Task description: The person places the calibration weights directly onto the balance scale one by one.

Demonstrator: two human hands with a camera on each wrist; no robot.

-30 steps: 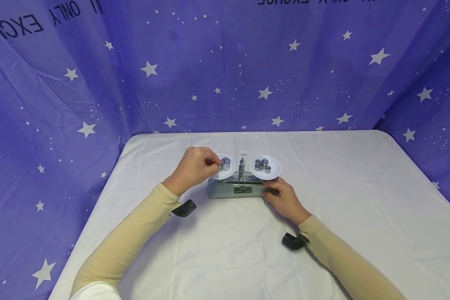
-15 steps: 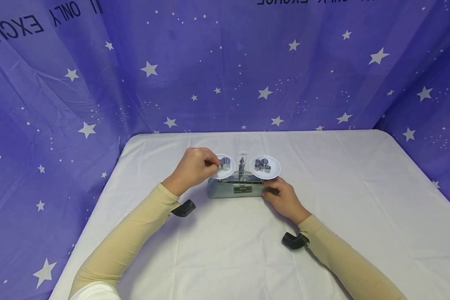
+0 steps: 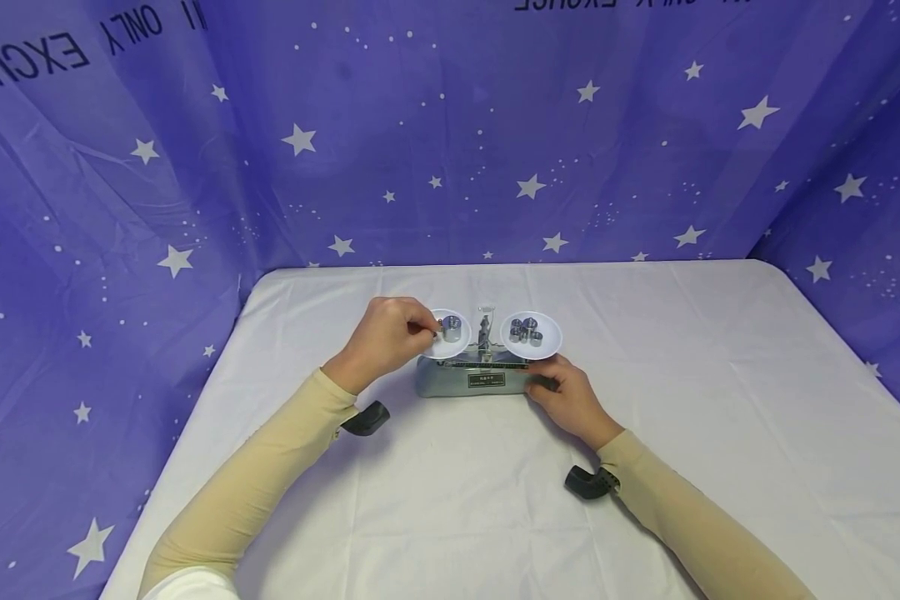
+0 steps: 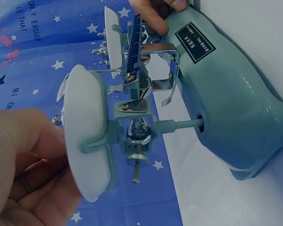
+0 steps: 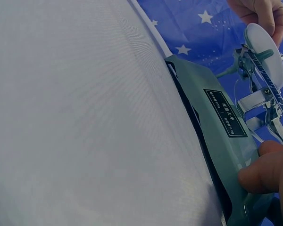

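A pan balance stands on the table, its green base [image 3: 442, 381] carrying two white pans. My left hand [image 3: 386, 337] is over the left pan [image 3: 450, 351], thumb and fingertips pinching a small metal weight that they mostly cover. Right beside those fingertips stands a larger silver weight [image 3: 453, 331]. The right pan [image 3: 552, 330] bears several silver weights [image 3: 536, 339]. My right hand [image 3: 570, 402] grips the right end of the base, thumb [image 5: 259, 176] on its front face. In the left wrist view, the left pan [image 4: 87, 136] hides the left fingertips.
A white cloth [image 3: 450, 500] covers the table. Behind it hangs a purple curtain [image 3: 495, 125] with white stars. Black angled pieces [image 3: 367, 418] are worn at both wrists. The balance's metal beam [image 4: 134, 47] and pointer mechanism sit between the pans.
The left fingertips have shifted very slightly left and down over the left pan, and a bit of small metal now shows beside them. The right hand and the balance stay put.
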